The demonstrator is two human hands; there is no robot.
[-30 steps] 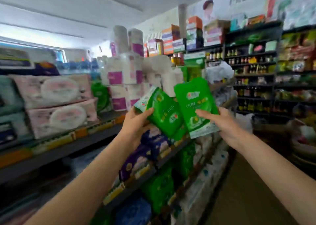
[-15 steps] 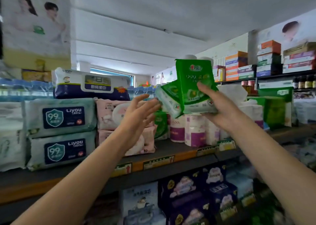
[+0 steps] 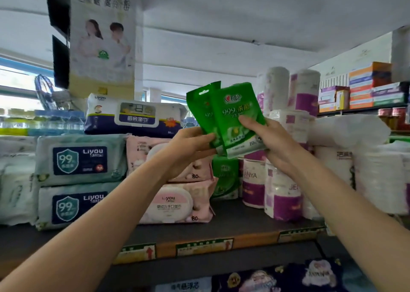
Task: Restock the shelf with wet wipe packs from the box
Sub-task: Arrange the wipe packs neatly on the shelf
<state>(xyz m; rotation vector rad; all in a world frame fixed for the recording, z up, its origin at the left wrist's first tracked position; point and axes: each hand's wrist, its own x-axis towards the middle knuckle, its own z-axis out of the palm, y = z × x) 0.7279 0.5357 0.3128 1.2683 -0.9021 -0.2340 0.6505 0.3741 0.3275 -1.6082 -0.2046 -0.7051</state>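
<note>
Right hand (image 3: 274, 139) pinches front green pack (image 3: 238, 118); left hand (image 3: 188, 146) pinches rear pack (image 3: 200, 109) at lower edge. Packs judged light, soft, slippery film. Best held across the bottom seam.

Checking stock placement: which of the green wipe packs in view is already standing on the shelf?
The green pack on the shelf, between the pink packs and purple-banded rolls. The other two green packs are held up in both hands.

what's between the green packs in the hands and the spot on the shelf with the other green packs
Nothing visible. Both hands, left hand and right hand, hold the two green packs in the air above the green packs on the shelf, which stand between the pink packs and the paper rolls. The shelf board in front is bare.
</note>
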